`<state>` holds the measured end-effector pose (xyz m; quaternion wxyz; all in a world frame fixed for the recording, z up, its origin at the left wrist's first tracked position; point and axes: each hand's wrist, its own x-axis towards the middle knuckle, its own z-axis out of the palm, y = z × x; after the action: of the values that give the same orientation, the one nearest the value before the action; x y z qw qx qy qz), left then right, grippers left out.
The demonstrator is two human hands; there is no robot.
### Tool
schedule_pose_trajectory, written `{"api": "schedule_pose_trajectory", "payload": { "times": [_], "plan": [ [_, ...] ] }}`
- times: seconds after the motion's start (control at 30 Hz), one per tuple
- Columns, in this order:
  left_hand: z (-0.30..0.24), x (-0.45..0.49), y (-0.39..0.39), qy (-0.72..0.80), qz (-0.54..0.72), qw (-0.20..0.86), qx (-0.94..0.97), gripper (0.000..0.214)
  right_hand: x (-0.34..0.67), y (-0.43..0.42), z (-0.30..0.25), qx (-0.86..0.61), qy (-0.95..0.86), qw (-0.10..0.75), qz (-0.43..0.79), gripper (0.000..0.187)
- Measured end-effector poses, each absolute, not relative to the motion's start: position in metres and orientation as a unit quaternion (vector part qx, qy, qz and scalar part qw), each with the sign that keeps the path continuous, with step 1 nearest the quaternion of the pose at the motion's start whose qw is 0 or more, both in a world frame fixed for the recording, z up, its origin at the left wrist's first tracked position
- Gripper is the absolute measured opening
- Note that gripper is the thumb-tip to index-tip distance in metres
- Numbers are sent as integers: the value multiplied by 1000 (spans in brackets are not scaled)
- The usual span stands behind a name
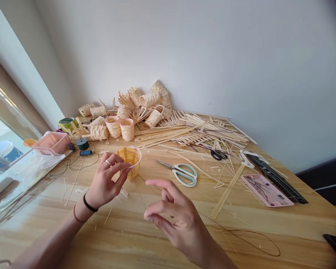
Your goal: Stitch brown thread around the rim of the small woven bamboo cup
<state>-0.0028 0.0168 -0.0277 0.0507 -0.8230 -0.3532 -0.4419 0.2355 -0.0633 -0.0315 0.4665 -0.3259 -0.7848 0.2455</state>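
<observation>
A small yellow woven basket [135,172] with a pale rim stands tilted on the wooden table. My left hand [106,181] pinches its rim between thumb and fingers, hiding the basket's left side. From near that grip a thin brown thread [140,195] runs down toward my right hand [177,218]. There the thumb and a finger are pressed together at the thread's end, with the index finger stretched out above. Whether a needle is between those fingertips is too small to see. Further thread trails past my right wrist into a loop on the table.
White-handled scissors [184,174] lie right of the basket, with black scissors [218,154] beyond. Several woven baskets [127,129] and loose bamboo strips [168,136] are heaped at the wall. A pink tray [266,189] sits right; thread spools [82,144] and a pink box [52,142] stand left.
</observation>
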Motion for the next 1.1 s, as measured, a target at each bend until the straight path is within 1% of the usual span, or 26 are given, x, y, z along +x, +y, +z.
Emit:
{"api": "schedule_pose_trajectory", "payload": {
  "times": [0.1,0.2,0.37,0.43,0.53,0.6,0.73,0.83,1.0,1.1],
  "plan": [
    [-28,-6,14,-341,-439,45,-830,16,239,-60,-31,-350,-764,460,288,16],
    [-27,-8,13,-351,-435,41,-828,17,242,-57,-29,-343,-747,427,376,12],
    [-29,-11,15,-364,-440,32,-820,16,245,-56,-27,-287,-700,365,543,23],
    [-29,-11,15,-367,-440,31,-819,14,245,-57,-26,-309,-691,320,570,29],
    [-29,-11,14,-366,-439,30,-820,15,247,-57,-23,-353,-705,240,566,35],
    [-29,-10,14,-364,-438,30,-821,16,249,-57,-21,-358,-707,218,570,34],
    [-29,-9,13,-360,-437,32,-823,17,251,-55,-21,-377,-683,250,573,26],
    [-28,-6,9,-345,-438,34,-830,20,249,-55,-25,-389,-682,298,543,24],
    [-23,6,-4,-312,-431,38,-846,19,243,-55,-26,-412,-676,362,493,23],
    [-21,13,-11,-292,-423,42,-856,19,241,-55,-25,-422,-674,402,454,19]
  ]
}}
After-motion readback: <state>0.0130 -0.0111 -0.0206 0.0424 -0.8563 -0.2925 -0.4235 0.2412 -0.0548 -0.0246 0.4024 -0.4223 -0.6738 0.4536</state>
